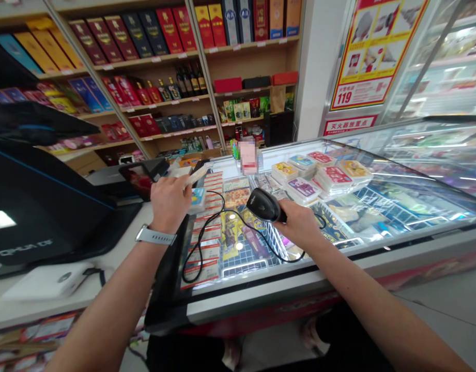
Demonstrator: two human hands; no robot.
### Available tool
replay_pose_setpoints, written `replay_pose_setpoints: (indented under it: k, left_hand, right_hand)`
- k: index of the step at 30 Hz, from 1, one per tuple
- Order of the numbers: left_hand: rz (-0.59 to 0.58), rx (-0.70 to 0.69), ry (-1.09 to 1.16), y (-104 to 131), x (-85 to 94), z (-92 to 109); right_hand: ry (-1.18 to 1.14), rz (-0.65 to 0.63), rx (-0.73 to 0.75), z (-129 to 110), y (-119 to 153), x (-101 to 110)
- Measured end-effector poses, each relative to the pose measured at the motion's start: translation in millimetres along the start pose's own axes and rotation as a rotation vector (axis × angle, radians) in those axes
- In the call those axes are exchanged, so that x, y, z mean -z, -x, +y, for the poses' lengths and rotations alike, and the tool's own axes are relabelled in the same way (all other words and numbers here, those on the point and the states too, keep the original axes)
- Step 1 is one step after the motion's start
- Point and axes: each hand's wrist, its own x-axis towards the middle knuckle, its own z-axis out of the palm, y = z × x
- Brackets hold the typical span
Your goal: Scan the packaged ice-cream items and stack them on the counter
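My right hand (300,223) is wrapped round the handle of a black barcode scanner (264,205), held above the freezer's glass top. A black cable (201,243) loops over the glass to the left. My left hand (170,201), with a watch on the wrist, pinches a pale flat pack (197,174) seen edge-on. Just below that pack, a blue-and-white pack (198,198) lies at the freezer's left edge. Stacks of clear-sided packs with red, yellow, blue and purple labels (333,175) rest on the glass beyond the scanner.
The chest freezer (269,287) spans the middle and right. At the left stand a black checkout machine (40,206) and a white box (54,279) on a counter. Shelves of boxes and bottles (160,98) line the back. A pixelated object (248,156) stands at the freezer's far edge.
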Motion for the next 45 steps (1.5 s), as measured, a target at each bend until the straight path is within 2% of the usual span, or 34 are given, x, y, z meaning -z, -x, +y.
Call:
replay_pose_setpoints:
  k: [5, 9, 14, 17, 20, 23, 26, 30, 33, 38, 41, 45]
  left_hand:
    - [-0.112, -0.135, -0.198, 28, 1.3, 7]
    - [-0.144, -0.181, -0.199, 37, -6.0, 14]
    - [-0.15, -0.169, -0.13, 38, -7.8, 17]
    - [-0.14, -0.195, -0.025, 25, -10.6, 24]
    - [-0.148, -0.305, 0.167, -5, -18.8, 48]
    - [-0.169, -0.442, 0.346, -43, -31.5, 87]
    - [-0.222, -0.61, 0.348, -74, -46.7, 133]
    - [-0.264, -0.74, 0.344, -94, -68.9, 185]
    - [-0.298, -0.801, 0.332, -100, -83.4, 211]
    - [-0.34, -0.823, 0.354, -105, -96.2, 228]
    - [-0.345, -0.776, 0.422, -104, -96.7, 226]
    - [-0.33, -0.652, 0.593, -103, -88.5, 215]
  right_hand:
    - [0.07, 0.01, 0.019, 1, 0, -1]
    - [0.116, -0.009, 0.056, 3, 1, 0]
    - [0.172, -0.086, 0.057, 0, 1, 2]
    - [0.185, -0.144, 0.037, -3, 0, 3]
    - [0.201, -0.193, 0.027, -5, -1, 3]
    - [0.198, -0.209, 0.052, -6, -1, 3]
    - [0.188, -0.204, 0.096, -5, 0, 1]
    - [0.194, -0.208, 0.13, -3, 0, -1]
    - [0.218, -0.212, 0.144, -2, -2, -2]
    - [0.234, -0.204, 0.167, -2, -3, -3]
    - [0.24, -0.202, 0.172, -2, -3, -3]
    - [0.225, -0.204, 0.16, -2, -3, -4]
